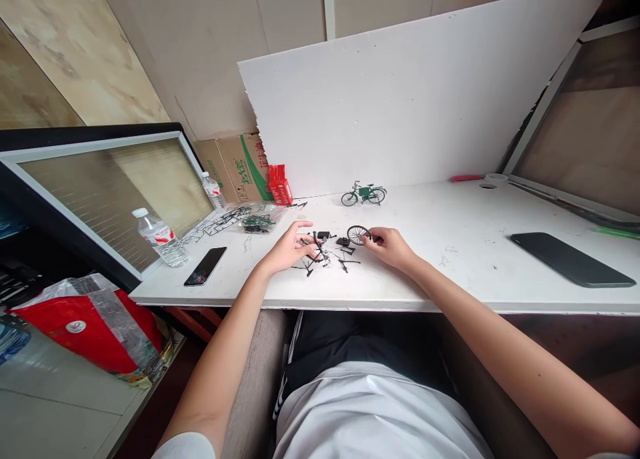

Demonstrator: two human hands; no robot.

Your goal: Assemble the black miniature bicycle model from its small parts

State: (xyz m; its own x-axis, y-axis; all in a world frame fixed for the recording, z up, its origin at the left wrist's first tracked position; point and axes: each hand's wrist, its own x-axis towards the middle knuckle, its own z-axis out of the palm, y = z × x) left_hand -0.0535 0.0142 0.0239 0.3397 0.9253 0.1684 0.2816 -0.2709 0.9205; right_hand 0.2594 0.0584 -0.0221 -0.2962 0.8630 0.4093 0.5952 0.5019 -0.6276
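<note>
My right hand (393, 247) pinches a small black spoked model wheel (358, 235) at its right edge, just above the table. Curved with thumb and fingers apart, my left hand (289, 247) is at the left side of a loose group of small black model parts (344, 262); no part is plainly gripped in it. A small black block (323, 235) lies just beyond those fingers, and another dark piece (343, 241) sits left of the wheel. Farther back, a green model bicycle (364, 193) stands upright on the table.
Left on the white table (440, 272) are a phone (205, 266), a water bottle (161, 237), black part frames (227, 220) and a clear bag of parts (259, 221). A dark flat slab (571, 259) lies at right. A white board (400, 105) rises behind.
</note>
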